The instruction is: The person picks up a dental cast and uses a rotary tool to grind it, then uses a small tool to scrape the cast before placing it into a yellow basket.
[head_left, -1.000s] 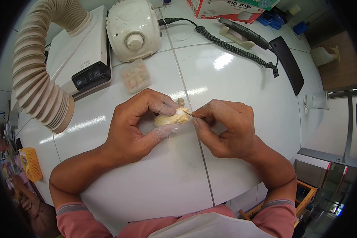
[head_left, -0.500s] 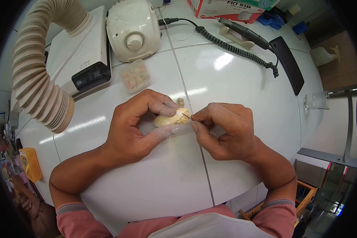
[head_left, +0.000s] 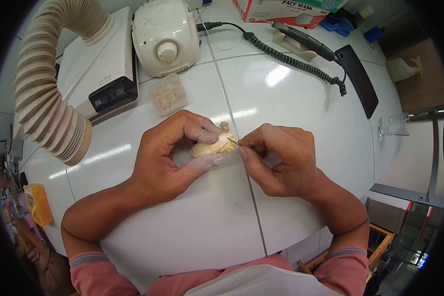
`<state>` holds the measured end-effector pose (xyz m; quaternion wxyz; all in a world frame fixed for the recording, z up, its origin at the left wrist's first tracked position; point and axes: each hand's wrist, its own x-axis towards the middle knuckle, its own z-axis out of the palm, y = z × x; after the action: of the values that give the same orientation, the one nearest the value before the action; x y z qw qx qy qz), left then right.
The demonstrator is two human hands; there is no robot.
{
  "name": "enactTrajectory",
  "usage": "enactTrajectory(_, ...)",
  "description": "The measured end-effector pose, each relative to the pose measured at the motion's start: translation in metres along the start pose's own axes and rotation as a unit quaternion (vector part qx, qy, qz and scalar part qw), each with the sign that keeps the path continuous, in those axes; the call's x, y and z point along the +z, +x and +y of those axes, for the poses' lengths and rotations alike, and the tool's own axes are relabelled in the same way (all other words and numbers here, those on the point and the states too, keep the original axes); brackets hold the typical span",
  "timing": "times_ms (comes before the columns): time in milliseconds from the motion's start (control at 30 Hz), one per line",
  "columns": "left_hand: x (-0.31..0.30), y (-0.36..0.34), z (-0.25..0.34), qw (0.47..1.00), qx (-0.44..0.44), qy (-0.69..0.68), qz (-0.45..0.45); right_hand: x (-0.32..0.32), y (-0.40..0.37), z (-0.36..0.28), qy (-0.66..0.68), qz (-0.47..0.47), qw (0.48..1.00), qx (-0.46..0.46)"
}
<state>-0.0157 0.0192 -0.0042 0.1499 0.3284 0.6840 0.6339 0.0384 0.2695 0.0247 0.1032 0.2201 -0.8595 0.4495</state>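
A pale yellow dental model (head_left: 209, 149) with a row of tooth shapes is pinched between the thumb and fingers of my left hand (head_left: 175, 155). My right hand (head_left: 281, 158) grips a thin dark tool (head_left: 235, 142), whose tip touches or nearly touches the teeth at the model's right end. Whitish dust covers the fingers of both hands. Just behind the model, a small beige piece (head_left: 225, 126) lies on the white tabletop (head_left: 207, 222).
A ribbed hose (head_left: 44, 98) and a white unit (head_left: 93, 64) stand at the left. Behind are a control box (head_left: 166, 39), a clear container (head_left: 168, 94), a handpiece (head_left: 306, 42), a mask box (head_left: 281, 12) and a black tray (head_left: 357, 79). A glass (head_left: 393, 124) is at the right.
My right hand and the tool have shifted very slightly at the model's right end. My left hand and the model look almost unmoved.
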Motion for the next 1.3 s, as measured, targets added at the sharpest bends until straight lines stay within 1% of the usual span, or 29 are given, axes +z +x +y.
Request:
enactTrajectory(333,-0.0014,-0.0001,-0.0015,1.0,0.004,0.008,-0.008,0.0021,-0.0021,0.002,0.01,-0.007,1.0,-0.011)
enactTrajectory(567,-0.0007,-0.0005,-0.0009,1.0,-0.014,-0.001,-0.001,0.0023,-0.0019,0.0005,0.007,-0.012,1.0,-0.026)
enactTrajectory(667,-0.0006,-0.0007,-0.0007,1.0,-0.012,-0.001,0.0,0.0023,-0.0027,0.0001,0.015,0.006,1.0,0.02)
enactTrajectory(833,-0.0007,0.0002,-0.0008,1.0,0.001,0.011,-0.002,0.0023,-0.002,0.0013,0.008,0.001,1.0,0.01)
enactTrajectory(967,0.0,-0.0005,-0.0008,1.0,-0.008,0.006,0.001,0.002,-0.0016,0.0006,0.008,-0.007,1.0,0.005)
enactTrajectory(1167,0.0003,-0.0004,-0.0008,1.0,-0.014,-0.005,0.005,0.0018,-0.002,0.0005,-0.012,-0.006,1.0,-0.026)
enactTrajectory(1267,0.0003,-0.0004,-0.0005,1.0,-0.013,0.001,0.003,0.004,-0.0027,0.0023,0.012,0.012,1.0,0.004)
enactTrajectory(1300,0.0002,-0.0002,-0.0004,1.0,-0.012,0.002,0.003,0.0036,-0.0024,0.0019,0.008,0.008,1.0,-0.001)
